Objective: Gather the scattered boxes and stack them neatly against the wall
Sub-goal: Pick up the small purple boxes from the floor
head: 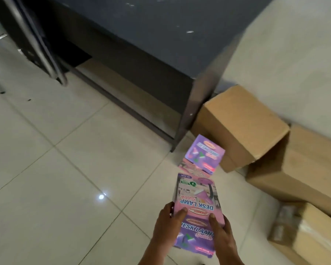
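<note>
I hold a pink and purple "Desk Lamp" box (196, 203) above the tiled floor, low in the view. My left hand (165, 226) grips its left edge and my right hand (223, 235) its right edge. A second purple desk lamp box (203, 154) stands on the floor just beyond it, next to the desk's leg. Behind that one, a brown cardboard box (241, 123) lies tilted against the wall (294, 64).
A dark desk (151, 35) fills the upper middle, its corner leg (191, 119) close to the boxes. More cardboard boxes (310, 165) line the wall at right, one taped carton (304, 232) nearest me. Metal chair legs (52, 60) stand at upper left. Tiled floor (55, 178) spreads left.
</note>
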